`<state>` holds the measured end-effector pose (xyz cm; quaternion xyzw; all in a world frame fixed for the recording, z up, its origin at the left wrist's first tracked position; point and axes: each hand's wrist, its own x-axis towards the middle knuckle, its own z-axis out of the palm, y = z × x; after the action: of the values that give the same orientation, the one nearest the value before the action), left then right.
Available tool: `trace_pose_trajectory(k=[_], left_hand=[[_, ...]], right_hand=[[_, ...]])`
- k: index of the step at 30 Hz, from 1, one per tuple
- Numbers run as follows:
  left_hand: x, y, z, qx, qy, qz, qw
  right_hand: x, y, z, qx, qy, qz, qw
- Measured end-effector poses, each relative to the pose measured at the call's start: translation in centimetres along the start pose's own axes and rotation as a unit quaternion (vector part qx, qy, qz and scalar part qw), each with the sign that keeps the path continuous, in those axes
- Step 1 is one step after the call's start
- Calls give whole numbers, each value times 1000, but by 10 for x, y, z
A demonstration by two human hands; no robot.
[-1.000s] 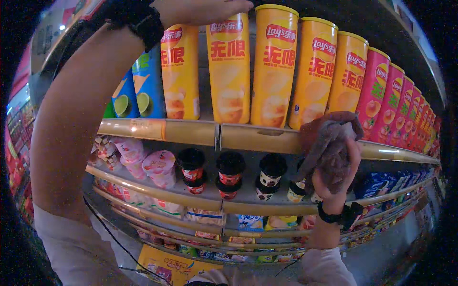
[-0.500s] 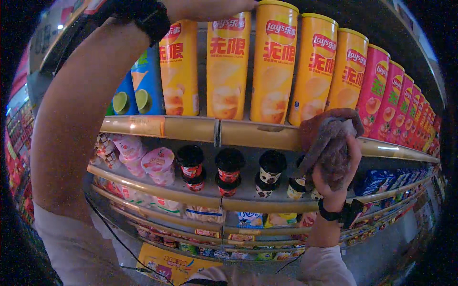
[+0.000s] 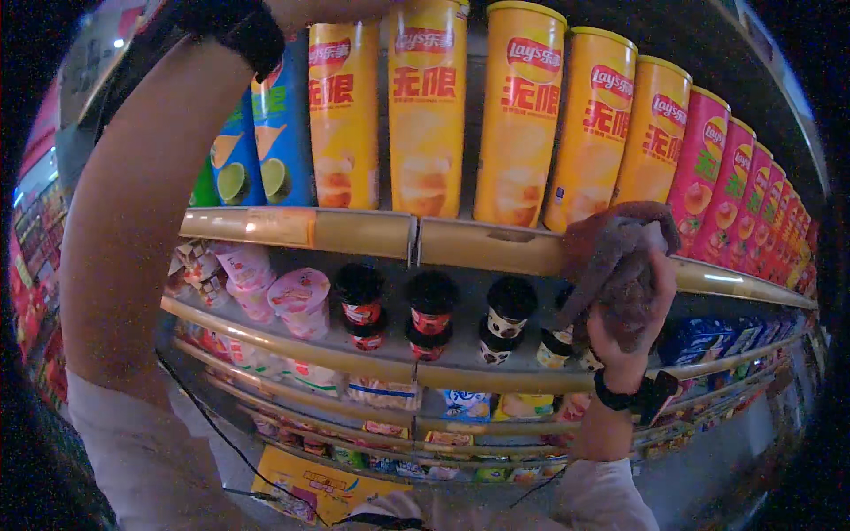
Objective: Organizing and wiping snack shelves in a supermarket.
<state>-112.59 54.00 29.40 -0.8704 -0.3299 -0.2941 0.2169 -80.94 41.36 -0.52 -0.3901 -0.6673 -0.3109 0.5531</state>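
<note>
A crumpled grey-brown cloth point(image 3: 611, 265) is bunched in my right hand point(image 3: 662, 288), its fingers closed around it, against the front edge of the upper shelf. Above stand yellow chip canisters point(image 3: 522, 124) in a row. My left arm reaches up across the left side, and my left hand point(image 3: 332, 9) is at the top edge of the picture, beside the top of another yellow canister point(image 3: 427, 124). The fingers of that hand are cut off or hidden, so their grip does not show.
Pink canisters point(image 3: 699, 159) continue the row to the right, and blue ones point(image 3: 282, 142) stand left. Below the gold shelf edge point(image 3: 487, 245) are stacked black-lidded cups point(image 3: 432, 305) and pink cups point(image 3: 299, 301). Lower shelves hold bagged snacks. A black cable point(image 3: 208, 420) hangs at lower left.
My left hand has drawn back left along the canister tops. The cloth in my right hand stays at nearly the same place on the shelf edge. The view has shifted slightly.
</note>
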Motion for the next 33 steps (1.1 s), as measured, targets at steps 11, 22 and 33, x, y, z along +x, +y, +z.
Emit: trace_pose_trajectory(k=[11, 22, 33], left_hand=[[-20, -45, -11, 59, -37, 40, 997], [-39, -1, -11, -17, 9, -63, 998], [-26, -17, -7, 43, -9, -61, 997]], right_hand=[[5, 0, 16, 30, 122, 10, 992], [2, 3, 3, 18, 33, -8, 999], [2, -2, 2, 20, 33, 9, 999]])
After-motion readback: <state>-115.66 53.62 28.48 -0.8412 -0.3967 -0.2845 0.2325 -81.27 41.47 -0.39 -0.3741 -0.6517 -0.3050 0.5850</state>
